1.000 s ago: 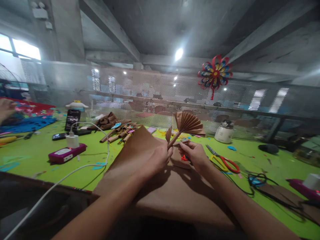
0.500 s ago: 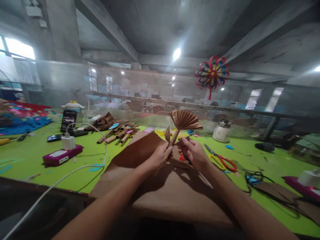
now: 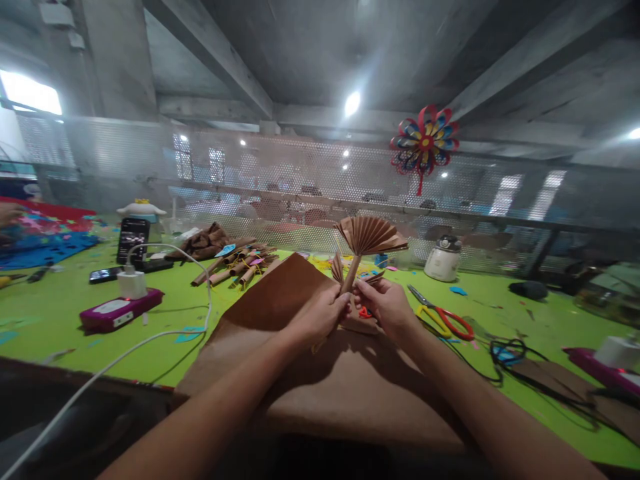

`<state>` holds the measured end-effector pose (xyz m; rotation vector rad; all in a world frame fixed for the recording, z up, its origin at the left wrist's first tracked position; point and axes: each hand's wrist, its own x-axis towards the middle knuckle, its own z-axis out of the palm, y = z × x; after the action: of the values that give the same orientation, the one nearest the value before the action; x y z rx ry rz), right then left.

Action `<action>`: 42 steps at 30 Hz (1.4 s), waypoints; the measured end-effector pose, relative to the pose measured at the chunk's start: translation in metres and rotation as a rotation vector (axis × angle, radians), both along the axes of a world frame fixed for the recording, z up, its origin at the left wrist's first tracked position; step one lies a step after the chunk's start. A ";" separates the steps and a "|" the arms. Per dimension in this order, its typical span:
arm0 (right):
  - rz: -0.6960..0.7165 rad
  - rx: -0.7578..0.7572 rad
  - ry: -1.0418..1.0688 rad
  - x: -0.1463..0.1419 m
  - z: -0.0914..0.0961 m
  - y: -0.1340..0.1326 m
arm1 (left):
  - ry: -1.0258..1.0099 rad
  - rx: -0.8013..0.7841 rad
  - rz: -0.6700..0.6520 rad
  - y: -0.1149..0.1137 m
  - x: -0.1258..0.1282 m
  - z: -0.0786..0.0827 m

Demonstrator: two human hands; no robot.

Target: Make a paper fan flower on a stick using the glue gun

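Observation:
My left hand point(image 3: 324, 315) is closed around a rolled brown paper stem point(image 3: 352, 272), which leans slightly to the right. A pleated paper fan point(image 3: 373, 235) spreads from the stem's top, and a smaller pleated piece point(image 3: 338, 268) sticks up on its left side. Between the fingers of my right hand point(image 3: 389, 304) is another small pleated paper piece point(image 3: 376, 277), pinched close against the stem's right side. Below both hands lies a large brown paper sheet point(image 3: 280, 290) with a raised, curled far edge. A small red object point(image 3: 365, 312) shows partly behind my right fingers.
Red-and-yellow-handled scissors point(image 3: 453, 323) and black cord point(image 3: 520, 350) lie right. Paper rolls point(image 3: 247, 270) are heaped beyond the sheet. Left are a purple power strip point(image 3: 120, 312), white cable point(image 3: 209, 293) and phone point(image 3: 134, 240). A white jar point(image 3: 443, 259) stands far right of centre.
My right hand has shifted slightly, bringing its small pleated piece closer against the stem. My left hand still grips the stem. The whole view has moved a little.

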<state>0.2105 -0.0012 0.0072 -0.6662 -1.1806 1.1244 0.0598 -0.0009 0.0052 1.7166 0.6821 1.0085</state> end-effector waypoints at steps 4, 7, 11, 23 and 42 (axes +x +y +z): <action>0.001 0.014 -0.008 -0.002 0.000 -0.001 | -0.007 -0.001 0.030 0.000 0.001 -0.001; 0.001 0.003 -0.023 -0.002 0.000 -0.002 | -0.004 0.024 0.033 0.004 0.002 -0.004; 0.006 0.003 -0.029 -0.001 -0.001 -0.002 | -0.002 0.036 0.017 0.014 0.004 -0.014; 0.053 -0.001 0.018 0.000 0.001 -0.004 | 0.108 0.118 0.086 -0.004 -0.001 0.002; 0.035 0.071 -0.068 0.003 -0.003 -0.003 | 0.061 0.030 0.051 -0.003 0.001 0.002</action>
<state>0.2132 -0.0043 0.0041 -0.6356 -1.2886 1.0909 0.0612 -0.0042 0.0075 1.7694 0.7571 1.0098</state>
